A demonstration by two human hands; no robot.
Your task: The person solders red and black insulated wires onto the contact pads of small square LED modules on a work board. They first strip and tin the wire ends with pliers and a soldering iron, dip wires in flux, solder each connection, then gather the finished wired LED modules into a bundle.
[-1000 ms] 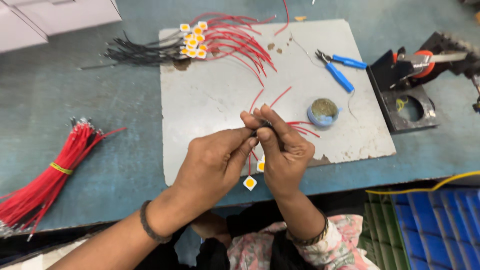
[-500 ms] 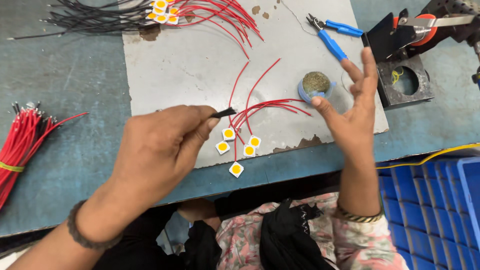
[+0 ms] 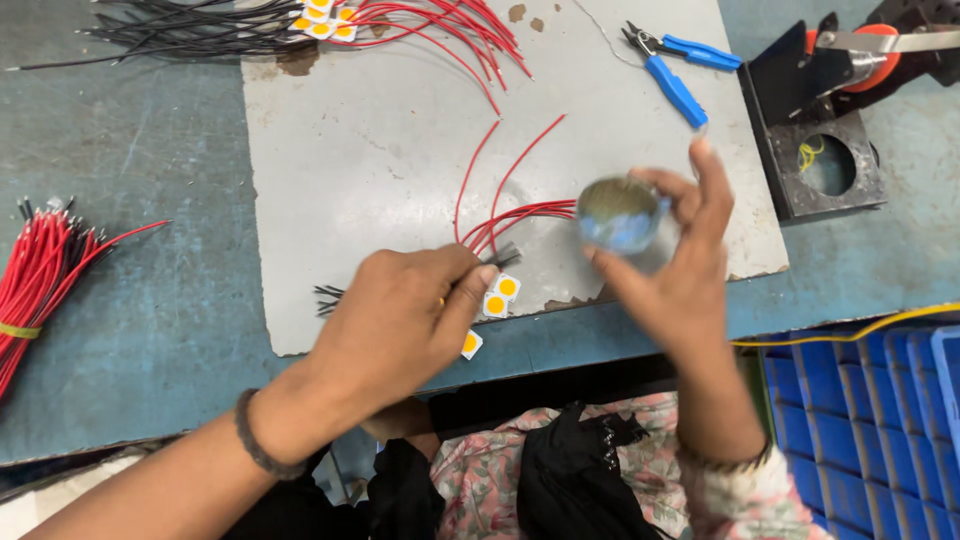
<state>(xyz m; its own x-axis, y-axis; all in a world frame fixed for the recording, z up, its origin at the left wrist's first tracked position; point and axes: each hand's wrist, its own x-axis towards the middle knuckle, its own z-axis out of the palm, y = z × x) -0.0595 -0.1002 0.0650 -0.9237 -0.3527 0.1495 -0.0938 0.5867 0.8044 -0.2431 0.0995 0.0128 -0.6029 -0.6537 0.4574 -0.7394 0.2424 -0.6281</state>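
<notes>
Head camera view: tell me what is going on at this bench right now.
A person sits at a blue-green bench over a grey work mat. The left hand pinches a short bunch of black wires beside small square yellow-centred chips with red wires attached. The right hand lifts a small round tin off the mat. Blue-handled pliers, a red wire bundle and more wired chips lie untouched.

No packages, labels, signs or screens visible on workbench.
</notes>
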